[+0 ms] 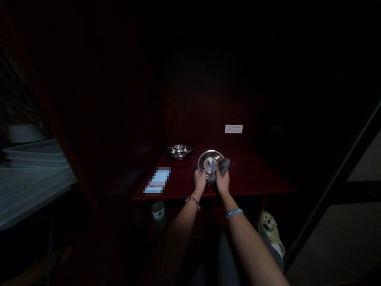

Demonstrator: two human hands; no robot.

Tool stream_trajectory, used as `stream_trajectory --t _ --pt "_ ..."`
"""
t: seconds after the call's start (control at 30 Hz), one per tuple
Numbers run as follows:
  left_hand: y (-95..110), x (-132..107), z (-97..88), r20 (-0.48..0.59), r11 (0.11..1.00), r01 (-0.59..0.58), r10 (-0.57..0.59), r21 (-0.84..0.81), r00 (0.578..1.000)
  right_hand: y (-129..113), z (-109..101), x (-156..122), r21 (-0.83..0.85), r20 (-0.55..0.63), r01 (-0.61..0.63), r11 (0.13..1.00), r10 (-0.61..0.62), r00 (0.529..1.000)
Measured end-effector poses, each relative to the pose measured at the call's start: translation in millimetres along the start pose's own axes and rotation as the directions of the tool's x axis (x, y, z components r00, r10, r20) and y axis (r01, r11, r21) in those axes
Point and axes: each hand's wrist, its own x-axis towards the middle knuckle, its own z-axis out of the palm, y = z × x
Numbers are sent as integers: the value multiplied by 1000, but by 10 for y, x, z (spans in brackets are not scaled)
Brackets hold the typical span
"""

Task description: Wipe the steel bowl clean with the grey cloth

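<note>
A round steel dish [208,159] is tilted toward me over the dark red table [253,178]. My left hand [200,180] grips the dish's lower left rim, fingers closed on it. My right hand [223,181] is closed on a grey cloth [224,166] that is pressed against the dish's right side. A second steel dish [179,151] lies flat on the table, further back and to the left, apart from both hands.
A blurred light card or booklet [158,181] lies near the table's front left edge. A plastic bottle [158,212] stands below it. A white socket plate [233,128] is on the dark back wall. My light shoe [270,232] shows lower right. Pale shelving [32,174] sits left.
</note>
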Motion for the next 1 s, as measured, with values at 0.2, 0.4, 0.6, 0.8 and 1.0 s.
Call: stream_trajectory --t 0.2,0.4,0.6,0.8,1.0 --pt "-15 5 -25 -9 999 10 -10 38 1000 13 12 8 8 -16 9 1000 -9 1000" --pt "-8 -1 -20 29 999 -33 33 15 999 38 13 21 20 -20 -10 1000 10 1000" --pt "19 -43 -3 86 995 -77 81 -58 993 25 -1 14 12 -32 -7 1000 7 999" --pt "3 -57 9 108 983 -115 130 -141 986 10 -7 11 8 -65 2 1000 -2 998" --pt "14 -60 23 175 976 -81 118 -204 977 6 -9 18 -1 -74 -32 999 31 997"
